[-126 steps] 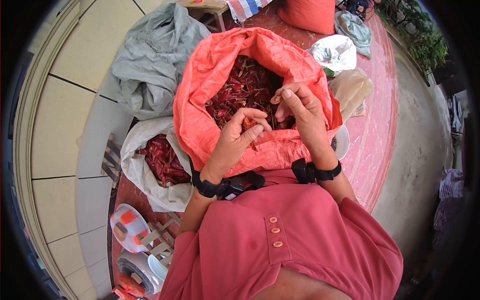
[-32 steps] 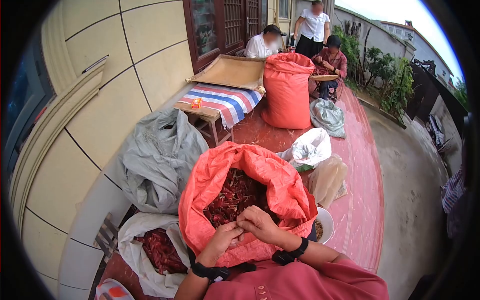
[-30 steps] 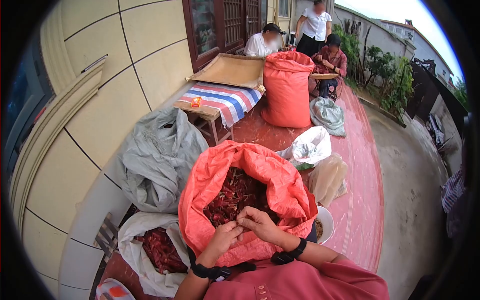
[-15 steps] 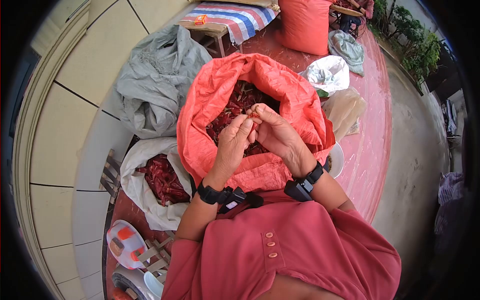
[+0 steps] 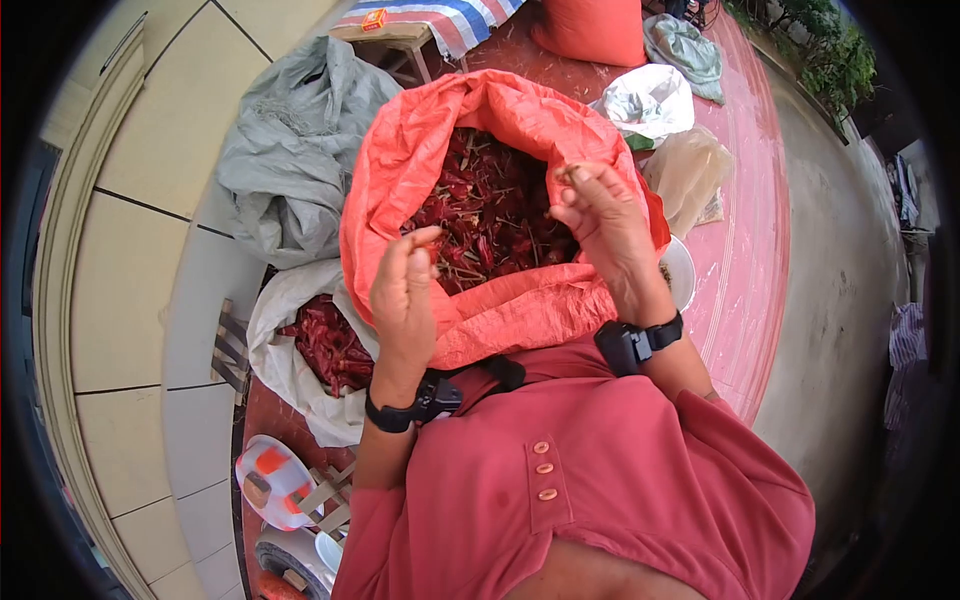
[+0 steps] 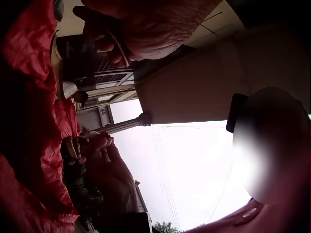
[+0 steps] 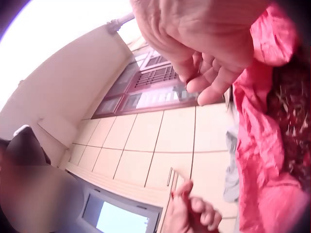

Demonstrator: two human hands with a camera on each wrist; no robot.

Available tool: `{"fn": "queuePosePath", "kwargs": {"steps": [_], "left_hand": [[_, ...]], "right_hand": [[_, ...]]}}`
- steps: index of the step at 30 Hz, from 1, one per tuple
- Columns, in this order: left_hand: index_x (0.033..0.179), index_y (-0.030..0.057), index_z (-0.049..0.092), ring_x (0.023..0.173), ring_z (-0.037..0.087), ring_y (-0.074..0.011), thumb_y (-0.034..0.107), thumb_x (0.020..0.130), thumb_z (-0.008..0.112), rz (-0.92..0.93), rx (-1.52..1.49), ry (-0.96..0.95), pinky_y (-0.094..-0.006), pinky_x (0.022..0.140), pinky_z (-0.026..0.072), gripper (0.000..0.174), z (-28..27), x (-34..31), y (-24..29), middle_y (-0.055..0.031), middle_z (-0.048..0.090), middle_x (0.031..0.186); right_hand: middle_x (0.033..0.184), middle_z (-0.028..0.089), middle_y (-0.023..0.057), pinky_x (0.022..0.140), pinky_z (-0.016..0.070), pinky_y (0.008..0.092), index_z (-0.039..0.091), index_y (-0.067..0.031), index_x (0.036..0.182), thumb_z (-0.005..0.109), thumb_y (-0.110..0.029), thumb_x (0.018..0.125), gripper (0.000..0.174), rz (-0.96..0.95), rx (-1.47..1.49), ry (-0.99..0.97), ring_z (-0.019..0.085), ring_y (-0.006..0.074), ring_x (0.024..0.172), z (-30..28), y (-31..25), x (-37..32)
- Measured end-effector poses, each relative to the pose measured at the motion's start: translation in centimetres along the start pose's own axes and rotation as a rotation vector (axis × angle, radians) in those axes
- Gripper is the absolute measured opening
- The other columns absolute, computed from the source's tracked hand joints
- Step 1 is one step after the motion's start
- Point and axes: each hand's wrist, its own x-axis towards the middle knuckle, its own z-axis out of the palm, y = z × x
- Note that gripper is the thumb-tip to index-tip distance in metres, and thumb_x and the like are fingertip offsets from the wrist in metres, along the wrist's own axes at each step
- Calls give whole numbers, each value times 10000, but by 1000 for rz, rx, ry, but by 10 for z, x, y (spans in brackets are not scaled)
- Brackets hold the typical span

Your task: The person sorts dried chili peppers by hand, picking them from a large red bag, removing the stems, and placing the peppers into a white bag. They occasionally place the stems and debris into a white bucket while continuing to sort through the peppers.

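Note:
Dark red dried chilies point(image 5: 490, 215) and pale stems lie inside an open red woven sack point(image 5: 385, 180) at the wearer's lap. Over the sack's left rim is my left hand point(image 5: 405, 300), its fingers partly bent. A small red patch shows by those fingertips in the right wrist view; whether the hand holds it is unclear. My right hand point(image 5: 610, 230) is raised over the right rim, its thumb and finger pinching a small brownish piece point(image 5: 568, 174). The hands are apart. In the right wrist view my right hand point(image 7: 204, 43) looms close, its fingers bent.
A white sack point(image 5: 275, 320) of red chilies and a grey sack point(image 5: 290, 150) stand at the left. At the right are a white bowl point(image 5: 682, 275) and a beige plastic bag point(image 5: 690, 175). Behind them sit a white bag point(image 5: 655, 100) and another red sack point(image 5: 590, 30).
My hands, together over the sack half a second ago, have parted: the left moved left, the right up and to the right. The head view has tilted down after looking farther ahead a second ago.

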Motion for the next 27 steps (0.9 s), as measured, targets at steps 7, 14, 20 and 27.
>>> {"fn": "queuePosePath", "kwargs": {"steps": [7, 14, 20, 27], "left_hand": [[1218, 11, 584, 826, 572, -135, 152, 976, 486, -265, 419, 332, -272, 790, 469, 298, -124, -50, -109, -72, 616, 962], [1233, 5, 565, 975, 600, -177, 67, 940, 500, -393, 764, 376, -307, 900, 450, 306, -176, -95, -239, -122, 641, 1105], [1194, 10, 573, 1053, 568, -166, 40, 945, 487, -231, 183, 597, -307, 899, 444, 264, -97, -36, -130, -96, 616, 1177], [980, 23, 635, 907, 612, -266, -11, 879, 530, 222, 202, 99, -347, 823, 486, 150, -4, -13, -38, -109, 639, 957]], "right_hand": [[987, 658, 41, 745, 480, 231, 646, -47, 1008, 621, -108, 914, 115, -405, -837, 535, 607, 97, 914, -137, -55, -43], [1010, 651, 60, 809, 474, 260, 628, -6, 1084, 595, -101, 922, 191, -406, -1154, 637, 600, 119, 909, -190, -39, -47], [896, 641, 33, 712, 488, 236, 601, -34, 1111, 569, -97, 929, 195, 143, -869, -239, 587, 89, 790, -36, 7, -5], [1010, 664, 194, 865, 489, 413, 677, -142, 1118, 611, -222, 851, 286, 174, -1715, -589, 633, 340, 988, -60, 170, 51]]}}
